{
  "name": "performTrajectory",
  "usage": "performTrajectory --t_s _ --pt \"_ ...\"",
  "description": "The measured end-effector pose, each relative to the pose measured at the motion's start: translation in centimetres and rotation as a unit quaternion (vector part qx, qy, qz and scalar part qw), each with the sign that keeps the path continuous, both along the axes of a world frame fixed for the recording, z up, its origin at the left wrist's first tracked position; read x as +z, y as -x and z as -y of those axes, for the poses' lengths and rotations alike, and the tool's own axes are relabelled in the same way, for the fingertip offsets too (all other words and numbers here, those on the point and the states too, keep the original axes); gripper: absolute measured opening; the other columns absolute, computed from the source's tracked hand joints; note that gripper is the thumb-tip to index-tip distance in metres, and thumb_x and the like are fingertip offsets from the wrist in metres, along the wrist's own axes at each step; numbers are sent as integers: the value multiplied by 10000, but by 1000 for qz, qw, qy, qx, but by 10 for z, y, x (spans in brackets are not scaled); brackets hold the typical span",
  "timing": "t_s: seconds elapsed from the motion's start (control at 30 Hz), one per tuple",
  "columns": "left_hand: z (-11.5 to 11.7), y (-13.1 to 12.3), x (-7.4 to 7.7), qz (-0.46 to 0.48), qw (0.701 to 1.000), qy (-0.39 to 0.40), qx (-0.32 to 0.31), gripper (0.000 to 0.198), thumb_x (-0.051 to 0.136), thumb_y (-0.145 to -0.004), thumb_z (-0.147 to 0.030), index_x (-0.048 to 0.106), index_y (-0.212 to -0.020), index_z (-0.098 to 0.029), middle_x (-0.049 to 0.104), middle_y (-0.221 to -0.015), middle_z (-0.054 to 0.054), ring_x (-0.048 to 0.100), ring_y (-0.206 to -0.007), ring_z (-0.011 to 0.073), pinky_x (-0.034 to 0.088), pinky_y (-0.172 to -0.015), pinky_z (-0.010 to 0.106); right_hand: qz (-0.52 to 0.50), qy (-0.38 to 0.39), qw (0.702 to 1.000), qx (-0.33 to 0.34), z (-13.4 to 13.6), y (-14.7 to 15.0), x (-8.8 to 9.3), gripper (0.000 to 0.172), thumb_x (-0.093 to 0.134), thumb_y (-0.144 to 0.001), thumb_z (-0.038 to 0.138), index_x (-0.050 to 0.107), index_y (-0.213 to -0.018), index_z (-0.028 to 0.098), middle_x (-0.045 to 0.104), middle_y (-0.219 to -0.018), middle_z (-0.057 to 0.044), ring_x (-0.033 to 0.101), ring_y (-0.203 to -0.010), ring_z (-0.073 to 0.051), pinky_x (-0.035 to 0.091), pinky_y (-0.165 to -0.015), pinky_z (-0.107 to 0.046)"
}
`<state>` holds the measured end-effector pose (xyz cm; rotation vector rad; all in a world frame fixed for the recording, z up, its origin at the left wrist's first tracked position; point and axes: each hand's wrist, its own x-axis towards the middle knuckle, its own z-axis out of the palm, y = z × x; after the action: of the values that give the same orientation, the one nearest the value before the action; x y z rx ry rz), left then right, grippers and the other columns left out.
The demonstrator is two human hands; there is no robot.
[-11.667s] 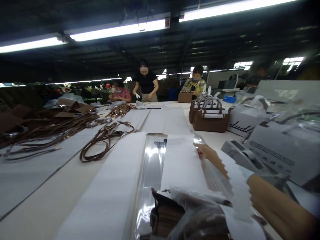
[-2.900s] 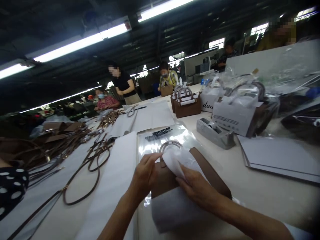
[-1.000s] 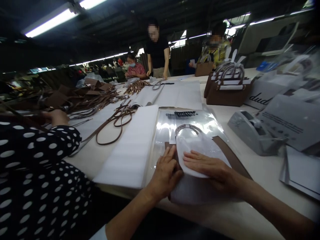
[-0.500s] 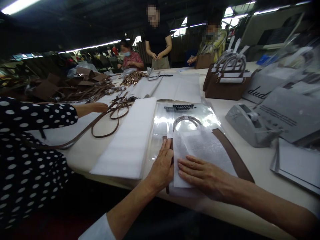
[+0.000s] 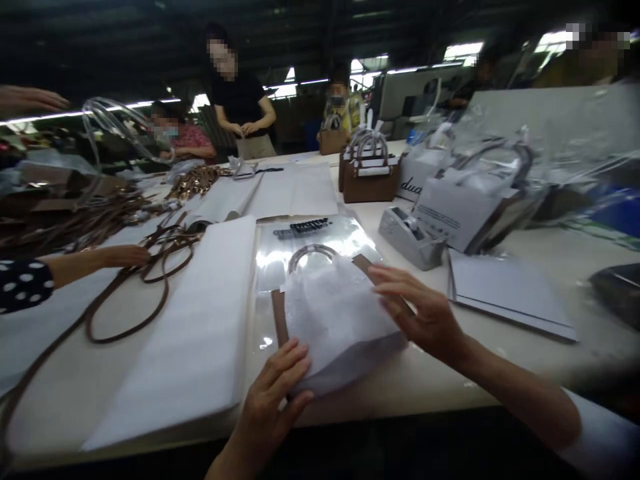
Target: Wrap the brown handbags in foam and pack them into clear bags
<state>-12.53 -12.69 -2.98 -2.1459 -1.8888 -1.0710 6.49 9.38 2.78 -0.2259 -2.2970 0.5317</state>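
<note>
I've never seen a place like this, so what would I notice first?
Probably the white-covered bag in the middle, with the left hand at its lower corner and the right hand at its right edge. Then maybe the dotted black sleeve at the picture's left edge, and the brown bags standing farther back.

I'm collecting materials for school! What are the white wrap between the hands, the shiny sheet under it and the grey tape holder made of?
The white wrap looks like thin foam or tissue: matte and wrinkled. The shiny sheet seems glossy plastic film, with bright glare patches. The grey tape holder is probably hard plastic, smooth and stiff-edged, though painted metal is possible.
</note>
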Motion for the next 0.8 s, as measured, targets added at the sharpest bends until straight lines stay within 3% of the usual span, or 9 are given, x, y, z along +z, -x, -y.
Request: performTrajectory --t_s 0.03,0.1,0.23,0.33,0.53,0.7,0.8 --pt "-2 2 0 -7 1000 -6 -1 393 552 -819 -210 474 -1203 -183 534 -1210 96 409 -1221 225 421 -983 380 -38 36 994 -100 -2 -17 -8 97 490 -851 229 570 -865 175 583 -1118 -83 506 -1108 -187 399 -958 -348" --pt "-4 4 1 -20 1000 -7 -4 396 544 -822 -214 469 -1210 -191 525 -1221 88 409 -1222 226 423 -982 371 -43 78 977 -195 0 -47 -33 98 503 -842 231 544 -768 182 595 -1073 -72 549 -1034 -184 439 -893 -328" --pt "-3 6 3 -45 999 22 2 434 516 -835 -231 423 -1259 -212 483 -1274 80 392 -1237 236 397 -1003 401 2 103 976 -192 21 -69 -89 116 547 -818 283 568 -880 187 533 -1174 -97 519 -1080 -198 444 -900 -337" --pt "-3 9 6 -79 996 36 0 471 510 -835 -252 389 -1289 -222 464 -1297 78 396 -1235 238 397 -998 403 -21 146 968 -206 35 -56 -109 215 611 -765 368 560 -859 181 515 -1195 -107 496 -1111 -223 442 -906 -346" --pt "-3 13 21 -155 978 131 -41 643 557 -782 -235 273 -1353 -157 350 -1377 140 325 -1273 289 392 -974 441 -21 273 938 -213 44 -38 -100 344 690 -664 437 563 -821 159 509 -1113 -98 507 -1038 -219 449 -870 -332" --pt "-5 15 27 -175 975 126 -44 600 515 -818 -214 257 -1359 -213 366 -1374 109 363 -1254 262 408 -968 413 3 244 954 -172 43 -41 -88 215 618 -753 362 602 -735 148 448 -1163 -102 490 -1046 -217 427 -893 -343" --pt "-5 16 29 -178 977 114 -23 599 537 -810 -251 283 -1349 -197 392 -1354 119 390 -1236 268 411 -973 413 -3 207 968 -142 37 -46 -82 237 543 -820 313 564 -646 153 512 -1040 -77 548 -880 -158 459 -764 -276"
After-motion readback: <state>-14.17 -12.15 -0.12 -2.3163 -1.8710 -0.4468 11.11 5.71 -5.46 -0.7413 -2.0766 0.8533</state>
